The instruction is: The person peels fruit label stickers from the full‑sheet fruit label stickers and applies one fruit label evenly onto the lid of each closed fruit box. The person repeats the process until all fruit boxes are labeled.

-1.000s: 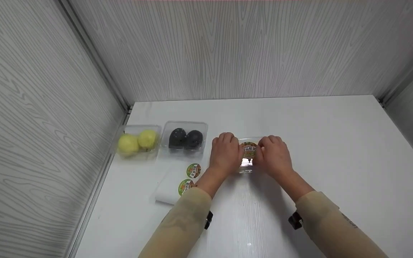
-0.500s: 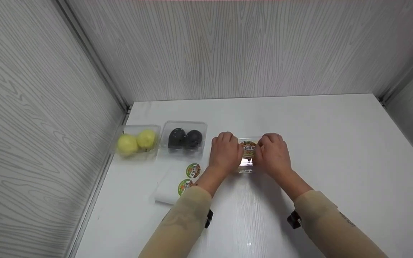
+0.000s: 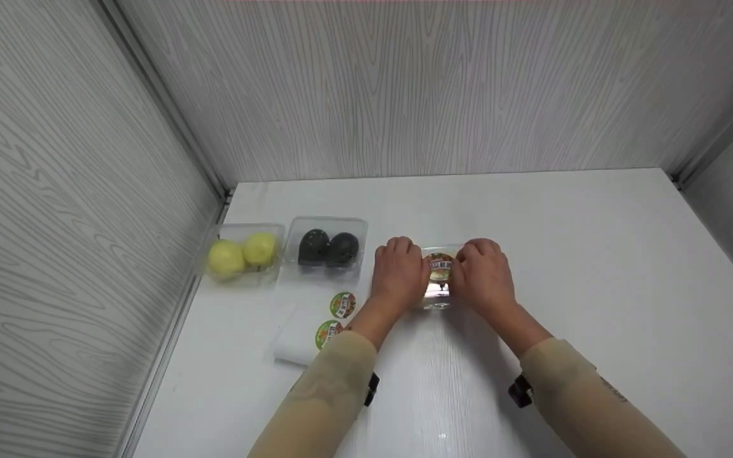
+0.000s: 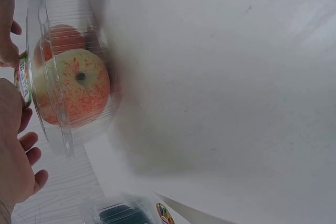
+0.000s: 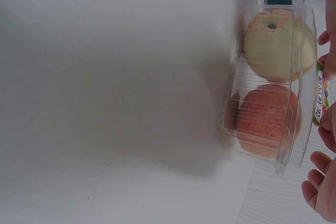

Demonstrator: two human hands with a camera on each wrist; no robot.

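Note:
A clear plastic clamshell box [image 3: 436,301] stands before me on the table. Through its side the left wrist view shows two red-and-yellow fruits, apple- or peach-like, the nearer fruit [image 4: 79,85] speckled red. Over the lid is a round printed sticker [image 3: 440,267], seen almost edge-on at the lid in the right wrist view. My left hand [image 3: 399,273] pinches the sticker's left edge with curled fingers. At its right edge my right hand [image 3: 486,275] pinches it likewise. Whether the sticker's underside touches the lid cannot be told.
To the left are a clear box [image 3: 327,222] with two dark fruits and another box [image 3: 252,228] with two yellow pears. A white backing sheet [image 3: 296,340] carries round stickers [image 3: 343,305], partly under the left forearm. Wood-grain panels [image 3: 404,89] enclose the table.
Both hands stay nearly in place over the box. The sticker between them looks slightly more tilted than before. The other boxes have not moved.

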